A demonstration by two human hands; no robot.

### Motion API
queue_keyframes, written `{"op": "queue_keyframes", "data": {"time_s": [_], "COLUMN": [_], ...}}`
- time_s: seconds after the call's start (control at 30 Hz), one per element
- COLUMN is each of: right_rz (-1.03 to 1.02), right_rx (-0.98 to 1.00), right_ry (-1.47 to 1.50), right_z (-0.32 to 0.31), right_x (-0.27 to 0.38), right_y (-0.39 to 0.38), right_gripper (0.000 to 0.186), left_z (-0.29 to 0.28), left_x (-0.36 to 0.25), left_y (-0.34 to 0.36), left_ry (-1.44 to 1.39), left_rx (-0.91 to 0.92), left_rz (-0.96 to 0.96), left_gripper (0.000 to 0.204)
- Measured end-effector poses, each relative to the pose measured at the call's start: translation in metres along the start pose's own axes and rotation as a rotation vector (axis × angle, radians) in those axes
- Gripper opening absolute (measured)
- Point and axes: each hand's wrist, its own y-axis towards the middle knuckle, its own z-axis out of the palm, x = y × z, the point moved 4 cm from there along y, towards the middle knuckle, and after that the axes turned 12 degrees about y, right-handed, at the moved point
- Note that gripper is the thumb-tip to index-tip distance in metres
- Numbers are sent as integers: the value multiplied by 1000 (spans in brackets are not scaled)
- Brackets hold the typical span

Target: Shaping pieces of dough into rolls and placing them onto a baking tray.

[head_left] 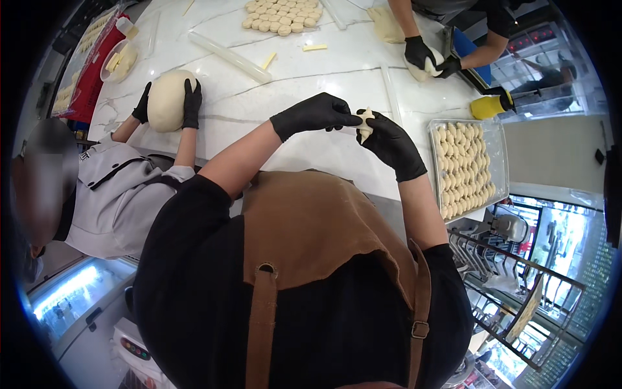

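A small pale piece of dough (366, 127) with pinched, uneven edges is held up over the marble table, in front of my apron. My right hand (392, 146), in a black glove, grips it between thumb and fingers. From the other side my left hand (319, 115), also black-gloved, reaches across with its fingers bent together, the fingertips at the dough's left edge. Those fingers cover part of the dough. To the right of my hands, a metal tray (502, 159) carries rows of small shaped dough pieces (461, 165).
At left, a co-worker's gloved hands hold a large dough ball (166, 102); another co-worker handles dough (422, 68) at far right. A clear rolling pin (230, 57), round dough pieces (282, 14), a tub (120, 61) and a yellow spray bottle (487, 107) stand or lie on the table.
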Motion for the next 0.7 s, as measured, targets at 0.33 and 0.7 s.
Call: {"op": "queue_keyframes", "data": {"time_s": [0.33,0.7], "right_rz": [-66,-111], "right_rx": [-15,65], "right_ry": [68,84], "right_z": [7,7], "right_x": [3,-1], "right_y": [-13,-11], "right_gripper": [38,37], "left_z": [2,9], "left_x": [2,-6], "left_y": [-1,1], "left_ry": [-115,-173], "left_rx": [-51,19], "left_rz": [77,59], "left_gripper": [19,17]}}
